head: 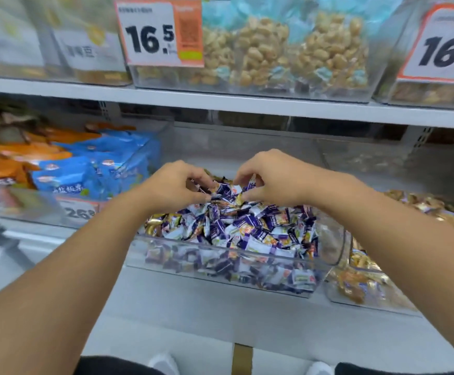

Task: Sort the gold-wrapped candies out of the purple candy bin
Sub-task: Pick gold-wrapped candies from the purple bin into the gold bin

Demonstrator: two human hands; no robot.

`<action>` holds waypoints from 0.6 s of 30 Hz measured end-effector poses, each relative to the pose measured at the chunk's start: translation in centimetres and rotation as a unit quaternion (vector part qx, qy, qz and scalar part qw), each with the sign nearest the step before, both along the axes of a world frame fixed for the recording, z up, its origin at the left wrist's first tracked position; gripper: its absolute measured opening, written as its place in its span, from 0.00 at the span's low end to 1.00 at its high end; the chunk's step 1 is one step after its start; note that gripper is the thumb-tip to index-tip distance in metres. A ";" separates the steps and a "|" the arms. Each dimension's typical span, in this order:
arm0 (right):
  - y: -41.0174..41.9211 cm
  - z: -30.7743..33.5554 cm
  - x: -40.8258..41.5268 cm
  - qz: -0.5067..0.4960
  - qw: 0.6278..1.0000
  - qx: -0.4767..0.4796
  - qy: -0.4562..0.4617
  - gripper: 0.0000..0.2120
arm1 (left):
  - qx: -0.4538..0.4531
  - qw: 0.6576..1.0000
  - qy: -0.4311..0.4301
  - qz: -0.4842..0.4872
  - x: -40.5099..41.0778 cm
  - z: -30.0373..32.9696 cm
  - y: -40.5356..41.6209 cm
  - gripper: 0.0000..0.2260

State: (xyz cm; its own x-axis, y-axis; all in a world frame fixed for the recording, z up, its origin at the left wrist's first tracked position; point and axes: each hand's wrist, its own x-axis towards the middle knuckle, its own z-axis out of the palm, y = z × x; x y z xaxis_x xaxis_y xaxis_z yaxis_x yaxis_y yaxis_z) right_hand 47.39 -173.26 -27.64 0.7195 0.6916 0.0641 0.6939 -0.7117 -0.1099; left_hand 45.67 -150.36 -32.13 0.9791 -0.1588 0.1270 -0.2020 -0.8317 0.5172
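At frame centre the candy bin [221, 259] sits on the lower shelf [193, 307], both hands above its far end, a second bin [361, 290] just right, bagged snacks [90, 163] left, nut bags [271, 50] on the upper shelf.

I see a white lower shelf [193, 307] carrying three clear bins side by side: the purple candy bin [220, 255] in the middle, a bin of gold candies [366, 290] touching its right, a bin of blue packets [128, 169] left. The upper shelf [247, 104] holds nut bins [261, 85].
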 end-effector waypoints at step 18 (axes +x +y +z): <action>1.6 0.4 5.4 -0.230 0.641 0.461 0.569 0.07 | -0.002 0.996 -0.028 0.084 4.1 -2.1 -0.6 0.14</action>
